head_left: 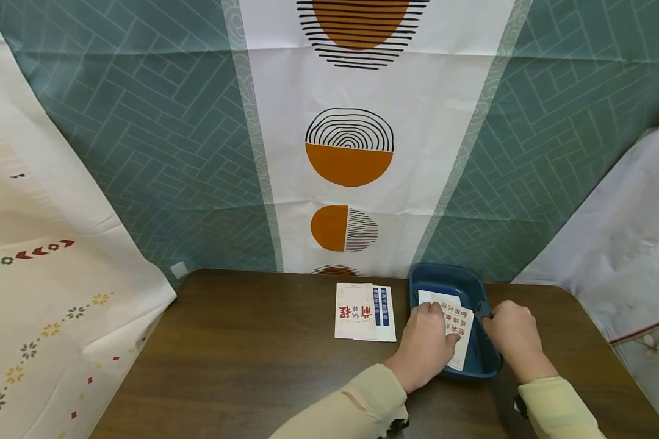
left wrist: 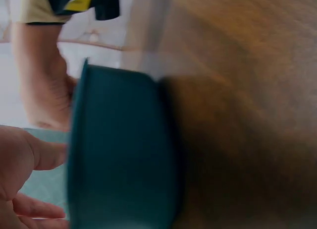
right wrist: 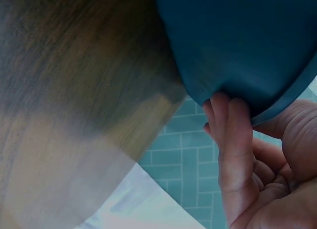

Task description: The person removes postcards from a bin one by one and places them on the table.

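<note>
A dark blue plastic bin [head_left: 486,356] stands on the table at the right, with several printed paper cards [head_left: 457,323] inside it. My left hand [head_left: 425,341] reaches over the near left rim onto these cards, its thumb against one of them. In the left wrist view the bin's wall [left wrist: 124,149] hides the tips of the left fingers [left wrist: 37,206], so a hold on a card cannot be made out. My right hand [head_left: 513,335] grips the bin's right rim; the right wrist view shows its fingers [right wrist: 233,140] against the outside wall.
Left of the bin, two overlapping white cards [head_left: 354,311] lie on the brown wooden table [head_left: 241,360], one with red print and one with blue. A patterned green and white cloth [head_left: 198,152] hangs behind the table. Pale cloths hang at both sides.
</note>
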`<state>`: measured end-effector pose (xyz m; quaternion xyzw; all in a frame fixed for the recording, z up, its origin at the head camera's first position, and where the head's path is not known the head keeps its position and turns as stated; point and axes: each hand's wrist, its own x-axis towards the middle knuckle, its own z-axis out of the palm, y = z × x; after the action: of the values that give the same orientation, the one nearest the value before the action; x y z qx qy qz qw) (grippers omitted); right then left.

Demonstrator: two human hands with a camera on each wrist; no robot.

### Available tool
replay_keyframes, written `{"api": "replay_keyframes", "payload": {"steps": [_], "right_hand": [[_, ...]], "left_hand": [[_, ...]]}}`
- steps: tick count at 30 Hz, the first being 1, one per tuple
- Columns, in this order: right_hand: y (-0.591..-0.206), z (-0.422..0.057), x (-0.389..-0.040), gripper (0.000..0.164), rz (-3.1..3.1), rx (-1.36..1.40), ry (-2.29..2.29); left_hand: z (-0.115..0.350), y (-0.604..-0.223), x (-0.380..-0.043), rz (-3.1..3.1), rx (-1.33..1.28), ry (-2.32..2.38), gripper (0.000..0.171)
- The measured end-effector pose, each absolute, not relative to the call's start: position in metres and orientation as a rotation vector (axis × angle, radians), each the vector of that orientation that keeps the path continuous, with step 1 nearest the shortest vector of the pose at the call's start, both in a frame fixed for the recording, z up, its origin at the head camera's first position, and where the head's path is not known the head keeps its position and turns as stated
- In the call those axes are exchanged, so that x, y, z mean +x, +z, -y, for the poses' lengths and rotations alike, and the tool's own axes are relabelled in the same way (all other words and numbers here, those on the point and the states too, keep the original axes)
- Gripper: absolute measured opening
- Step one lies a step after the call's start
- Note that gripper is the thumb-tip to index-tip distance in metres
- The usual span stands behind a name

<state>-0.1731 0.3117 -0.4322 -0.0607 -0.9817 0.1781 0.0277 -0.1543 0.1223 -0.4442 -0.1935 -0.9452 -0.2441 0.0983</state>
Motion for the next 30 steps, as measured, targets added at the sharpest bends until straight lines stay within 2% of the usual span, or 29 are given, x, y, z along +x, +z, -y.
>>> {"api": "replay_keyframes", "payload": {"steps": [10, 16, 19, 26, 30], "right_hand": [[-0.431, -0.311, -0.172, 0.035, 3.002, -0.177, 0.529], [-0.432, -0.312, -0.173, 0.036, 3.006, -0.168, 0.518], [-0.433, -0.312, -0.173, 0.036, 3.013, -0.175, 0.517], [-0.434, -0.313, -0.174, 0.037, 3.019, -0.203, 0.520], [-0.435, -0.314, -0.174, 0.037, 3.015, -0.197, 0.517]], "left_hand": [[-0.143, -0.457, -0.157, 2.960, -0.491, -0.456, 0.058], [-0.160, -0.461, -0.159, 3.126, -0.345, -0.161, 0.085], [-0.166, -0.462, -0.160, 3.213, -0.284, -0.126, 0.092], [-0.170, -0.463, -0.163, 3.255, -0.274, -0.135, 0.089], [-0.170, -0.465, -0.163, 3.206, -0.278, -0.078, 0.076]]}}
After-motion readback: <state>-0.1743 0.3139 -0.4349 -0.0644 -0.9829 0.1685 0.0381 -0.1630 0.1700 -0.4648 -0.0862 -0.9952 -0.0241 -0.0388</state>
